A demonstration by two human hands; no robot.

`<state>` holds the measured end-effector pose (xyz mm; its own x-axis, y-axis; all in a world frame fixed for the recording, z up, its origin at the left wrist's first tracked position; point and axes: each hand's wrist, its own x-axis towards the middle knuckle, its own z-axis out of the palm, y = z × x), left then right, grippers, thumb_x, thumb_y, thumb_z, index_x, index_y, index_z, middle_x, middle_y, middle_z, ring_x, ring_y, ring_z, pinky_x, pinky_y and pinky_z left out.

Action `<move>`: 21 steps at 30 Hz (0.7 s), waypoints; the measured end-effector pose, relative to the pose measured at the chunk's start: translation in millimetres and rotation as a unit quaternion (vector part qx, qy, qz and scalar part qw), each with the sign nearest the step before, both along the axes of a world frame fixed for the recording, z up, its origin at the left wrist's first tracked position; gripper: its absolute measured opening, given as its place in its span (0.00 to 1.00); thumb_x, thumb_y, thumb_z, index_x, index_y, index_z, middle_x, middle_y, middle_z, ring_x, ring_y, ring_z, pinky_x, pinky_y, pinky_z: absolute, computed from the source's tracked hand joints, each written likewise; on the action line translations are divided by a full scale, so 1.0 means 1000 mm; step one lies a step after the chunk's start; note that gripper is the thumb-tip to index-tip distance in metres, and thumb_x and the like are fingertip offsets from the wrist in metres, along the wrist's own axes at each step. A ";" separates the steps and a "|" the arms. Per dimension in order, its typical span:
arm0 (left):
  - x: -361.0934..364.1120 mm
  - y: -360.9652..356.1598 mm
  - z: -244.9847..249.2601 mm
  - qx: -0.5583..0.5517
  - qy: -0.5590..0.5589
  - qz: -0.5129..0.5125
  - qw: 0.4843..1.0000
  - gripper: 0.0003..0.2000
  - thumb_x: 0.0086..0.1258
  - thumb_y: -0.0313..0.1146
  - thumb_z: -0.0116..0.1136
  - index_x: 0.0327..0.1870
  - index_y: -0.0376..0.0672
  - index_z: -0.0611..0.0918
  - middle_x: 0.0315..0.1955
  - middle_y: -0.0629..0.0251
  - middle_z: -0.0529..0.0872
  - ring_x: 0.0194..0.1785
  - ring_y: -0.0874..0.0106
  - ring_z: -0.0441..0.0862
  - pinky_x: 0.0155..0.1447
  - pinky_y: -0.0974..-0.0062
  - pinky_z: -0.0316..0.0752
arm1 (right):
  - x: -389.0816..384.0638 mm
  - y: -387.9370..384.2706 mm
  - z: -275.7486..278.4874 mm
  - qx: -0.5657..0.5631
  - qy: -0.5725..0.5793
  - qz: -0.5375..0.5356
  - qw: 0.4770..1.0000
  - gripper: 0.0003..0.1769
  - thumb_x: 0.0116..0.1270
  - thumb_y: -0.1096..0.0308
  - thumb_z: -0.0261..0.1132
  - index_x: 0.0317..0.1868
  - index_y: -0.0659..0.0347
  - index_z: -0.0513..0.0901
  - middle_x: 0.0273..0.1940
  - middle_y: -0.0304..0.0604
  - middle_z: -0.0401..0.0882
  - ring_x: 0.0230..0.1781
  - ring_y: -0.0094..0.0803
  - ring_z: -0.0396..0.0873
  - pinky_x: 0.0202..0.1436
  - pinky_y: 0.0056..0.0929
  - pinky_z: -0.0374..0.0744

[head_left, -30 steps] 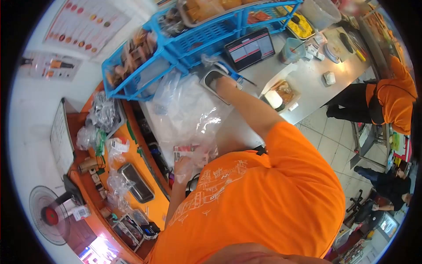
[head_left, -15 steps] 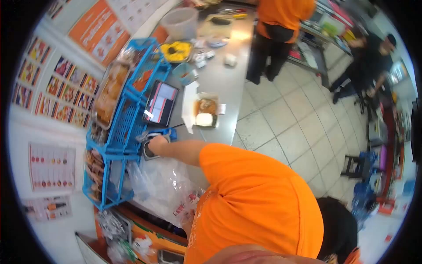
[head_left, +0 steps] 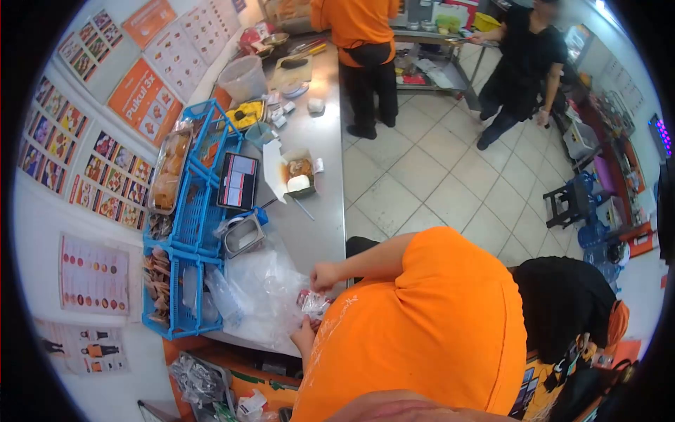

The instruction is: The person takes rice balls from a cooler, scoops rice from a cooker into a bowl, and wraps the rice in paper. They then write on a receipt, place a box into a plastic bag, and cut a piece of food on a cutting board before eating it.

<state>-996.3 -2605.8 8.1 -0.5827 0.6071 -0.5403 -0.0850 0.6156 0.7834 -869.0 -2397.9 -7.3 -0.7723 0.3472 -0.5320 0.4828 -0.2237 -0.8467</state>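
Observation:
My right hand (head_left: 324, 276) is closed above the counter edge, fingers curled; what it holds, if anything, is too small to make out. Just below it is a crinkled clear plastic bag with red print (head_left: 313, 304). My left hand (head_left: 306, 333) grips the lower end of this bag, close to my shirt; part of that hand is hidden by the shirt. Larger clear plastic bags (head_left: 264, 288) lie spread on the counter beside both hands. Beyond them stands a small metal container (head_left: 244, 235), with a blue-handled item (head_left: 261, 214) next to it.
Blue plastic baskets (head_left: 199, 218) line the wall side, with a tablet (head_left: 238, 181) in front. An open takeaway box of food (head_left: 301, 179) sits farther along the steel counter (head_left: 323, 141). One person in orange (head_left: 362, 28) and another in black (head_left: 524, 63) stand beyond.
My right hand has drawn back from the metal container to the printed plastic bag. My left hand has come into clearer view. The camera view has shifted, and the person in black has moved.

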 end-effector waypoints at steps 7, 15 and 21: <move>-0.014 0.006 -0.001 0.018 -0.136 0.008 0.991 0.17 0.76 0.36 0.60 0.44 0.24 0.80 0.40 0.49 0.87 0.41 0.60 0.89 0.46 0.66 0.86 | -0.020 -0.049 -0.003 -0.008 -0.014 0.033 0.999 0.05 0.65 0.73 0.68 0.37 0.66 0.86 0.33 0.47 0.88 0.28 0.32 0.87 0.32 0.29 0.87; -0.034 -0.010 -0.083 0.113 -0.178 -0.005 0.978 0.13 0.76 0.31 0.61 0.47 0.25 0.80 0.39 0.50 0.88 0.41 0.62 0.89 0.45 0.68 0.86 | -0.029 -0.056 0.009 -0.088 -0.051 -0.011 0.995 0.06 0.65 0.72 0.67 0.38 0.67 0.87 0.31 0.43 0.89 0.26 0.28 0.86 0.28 0.25 0.84; -0.013 -0.009 -0.005 0.090 -0.129 -0.033 0.987 0.09 0.74 0.27 0.62 0.44 0.27 0.81 0.35 0.52 0.89 0.35 0.65 0.89 0.38 0.70 0.85 | -0.038 -0.051 -0.022 -0.047 -0.030 0.037 0.998 0.08 0.67 0.69 0.67 0.40 0.65 0.88 0.32 0.43 0.89 0.25 0.26 0.86 0.27 0.24 0.83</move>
<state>-1009.3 -2615.0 2.9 -0.3953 0.7394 -0.5450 -0.2598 0.4791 0.8384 -907.2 -2448.9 -29.2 -0.7597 0.2360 -0.6059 0.5505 -0.2626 -0.7925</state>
